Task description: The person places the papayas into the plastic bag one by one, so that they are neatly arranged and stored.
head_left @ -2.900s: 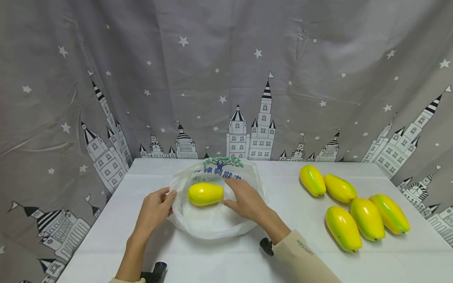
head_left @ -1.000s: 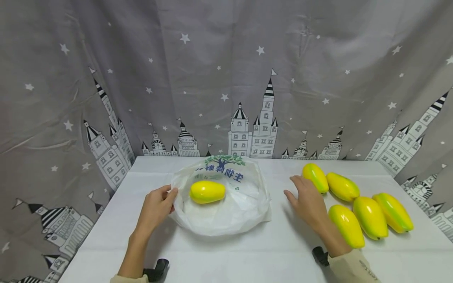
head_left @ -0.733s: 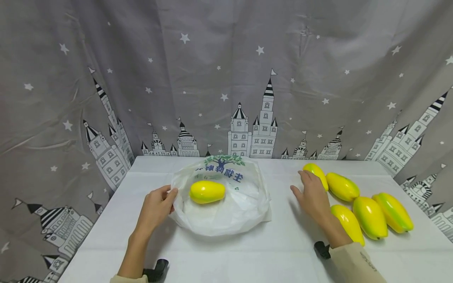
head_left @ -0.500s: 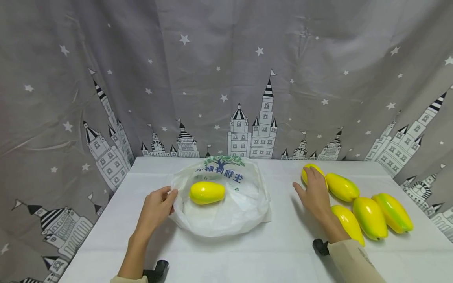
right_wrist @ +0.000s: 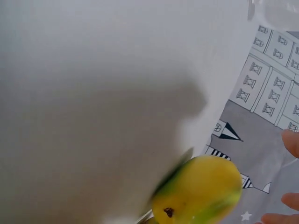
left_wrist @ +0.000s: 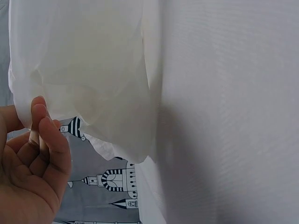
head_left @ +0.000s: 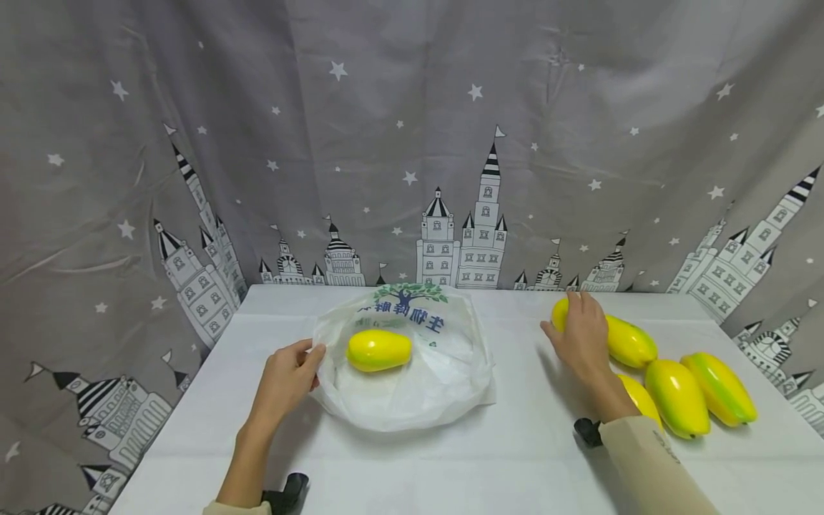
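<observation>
My left hand point(head_left: 286, 379) pinches the left rim of a white plastic bag point(head_left: 444, 390); the left wrist view shows thumb and fingertips on the thin film point(left_wrist: 93, 60). The bag lies with its mouth open, green and blue print at its back. Inside rests one yellow mango point(head_left: 378, 350). My right hand point(head_left: 582, 340) hovers over the back left mango point(head_left: 559, 315) of the group on the right and hides most of it. In the right wrist view, the fingers point(right_wrist: 292, 201) are spread apart from the mango point(right_wrist: 198, 191).
Several more yellow-green mangoes stand close by: one point(head_left: 632, 345) behind right, others point(head_left: 677, 400) nearer the front, one partly behind my right forearm. A white cloth covers the table point(head_left: 412, 472). A grey castle-print curtain point(head_left: 386, 86) hangs behind it.
My right hand has moved out of the bag and rightward to the back left mango, lately a little farther back over it. My left hand keeps its grip on the bag rim.
</observation>
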The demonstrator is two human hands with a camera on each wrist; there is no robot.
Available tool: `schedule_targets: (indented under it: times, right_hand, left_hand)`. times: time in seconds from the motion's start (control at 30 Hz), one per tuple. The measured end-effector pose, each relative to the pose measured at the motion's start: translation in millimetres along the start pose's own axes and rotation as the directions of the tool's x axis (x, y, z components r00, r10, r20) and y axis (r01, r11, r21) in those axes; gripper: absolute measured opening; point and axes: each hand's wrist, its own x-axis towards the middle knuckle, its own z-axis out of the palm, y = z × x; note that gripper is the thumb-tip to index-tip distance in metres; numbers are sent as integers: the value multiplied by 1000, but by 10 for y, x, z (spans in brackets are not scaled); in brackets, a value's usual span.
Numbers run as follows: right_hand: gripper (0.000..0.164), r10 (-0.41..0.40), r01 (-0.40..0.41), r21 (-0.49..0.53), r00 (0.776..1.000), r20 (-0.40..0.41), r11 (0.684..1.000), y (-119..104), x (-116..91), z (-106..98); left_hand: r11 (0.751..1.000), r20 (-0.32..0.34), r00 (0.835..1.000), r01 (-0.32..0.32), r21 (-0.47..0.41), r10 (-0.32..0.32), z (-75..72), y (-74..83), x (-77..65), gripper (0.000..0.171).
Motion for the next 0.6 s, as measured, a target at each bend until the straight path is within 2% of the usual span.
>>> schedule_targets:
  times: [0.13, 0.33, 0.43, 0.6]
  right_hand:
    - [74, 67, -68, 35, 998, 16, 997, 29, 25, 15]
    - [79, 186, -190, 52, 979, 78, 980, 90, 23, 34]
    - [80, 201, -208, 57, 975, 99, 977, 116, 43, 35]
    - [79, 213, -220, 51, 970, 120, 974, 155, 54, 32]
  left_hand:
    - [1000, -6, 1000, -3, 0, 3, -6, -5, 3, 43]
    - [1000, -9, 1000, -15, 1, 15, -8, -1, 5, 38]
    - [1000, -9, 1000, -8, 7, 8, -14, 8, -3, 38]
    - [1000, -8, 999, -31, -7, 31, 6, -3, -2, 34]
